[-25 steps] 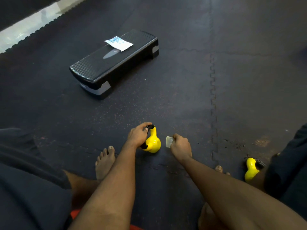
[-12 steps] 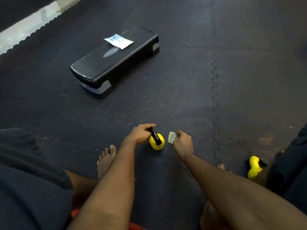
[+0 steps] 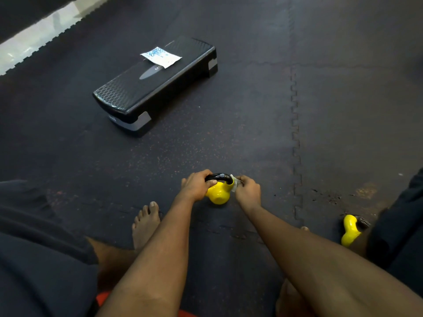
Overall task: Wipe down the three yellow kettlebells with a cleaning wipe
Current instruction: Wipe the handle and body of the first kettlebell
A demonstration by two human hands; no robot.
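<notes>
Yellow kettlebell (image 3: 218, 195) sits lower centre of frame on the dark rubber floor mat (image 3: 229, 138), black handle (image 3: 218, 177) up. Left hand (image 3: 196, 186) is clenched around the handle's left end. Right hand (image 3: 248, 192) pinches a white cleaning wipe (image 3: 234, 184) against the handle's right end where it meets the yellow body; fingers closed on the wipe.

Open mat above and to the right of the kettlebell, nothing close. Interlocking mat seam (image 3: 296, 143) runs vertically right of centre. Bare foot (image 3: 145, 225) lies just lower left of the kettlebell, beside the left forearm.

Second yellow kettlebell (image 3: 350, 231) at lower right, tipped over, partly hidden by dark shorts (image 3: 398, 225). Black aerobic step platform (image 3: 155, 85) in the upper centre, well apart, with a white and blue wipe packet (image 3: 161, 56) lying on top. Light floor strip (image 3: 39, 37) at upper left past the mat edge.

Both forearms extend forward from the bottom of frame, converging on the kettlebell.
</notes>
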